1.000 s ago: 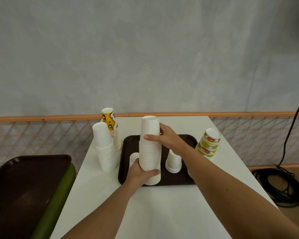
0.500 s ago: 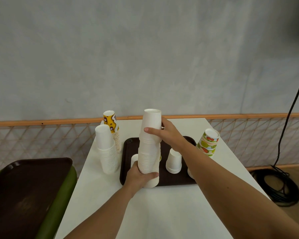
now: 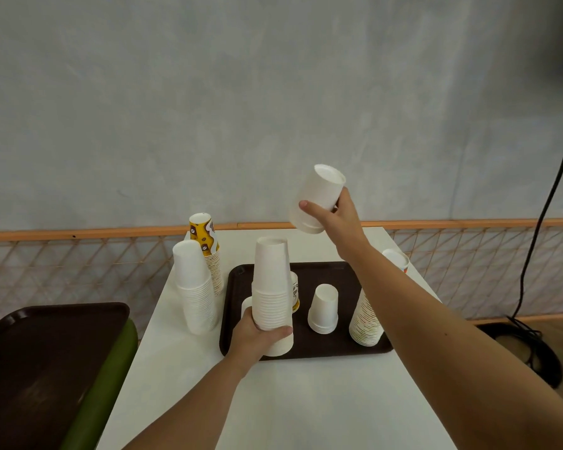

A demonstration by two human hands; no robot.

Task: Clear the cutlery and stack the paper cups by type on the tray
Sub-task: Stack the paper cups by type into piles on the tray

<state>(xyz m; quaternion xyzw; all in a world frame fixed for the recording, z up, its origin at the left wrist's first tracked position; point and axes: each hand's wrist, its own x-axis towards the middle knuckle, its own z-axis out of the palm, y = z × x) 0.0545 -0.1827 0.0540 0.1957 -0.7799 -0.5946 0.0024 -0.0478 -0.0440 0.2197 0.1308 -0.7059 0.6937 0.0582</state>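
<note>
A tall stack of upside-down white paper cups (image 3: pixel 270 287) stands at the front left of the dark brown tray (image 3: pixel 335 274). My left hand (image 3: pixel 257 336) grips the stack near its base. My right hand (image 3: pixel 335 216) holds a few nested white cups (image 3: pixel 317 198), tilted, in the air above the tray and apart from the stack. A short white stack (image 3: pixel 323 308) and a patterned stack (image 3: pixel 368 316), partly behind my right forearm, also stand on the tray. A printed cup (image 3: pixel 294 292) peeks out behind the tall stack. No cutlery is in view.
On the white table (image 3: pixel 306 401), left of the tray, stand a white cup stack (image 3: pixel 195 287) and a yellow patterned stack (image 3: pixel 207 248). A second brown tray (image 3: pixel 46 352) lies on a green seat at the left. Netted railing runs behind; a black cable (image 3: pixel 533 254) hangs right.
My right hand has pulled the top few cups off the tall stack and raised them up and to the right. The left hand has kept its grip on the stack's base.
</note>
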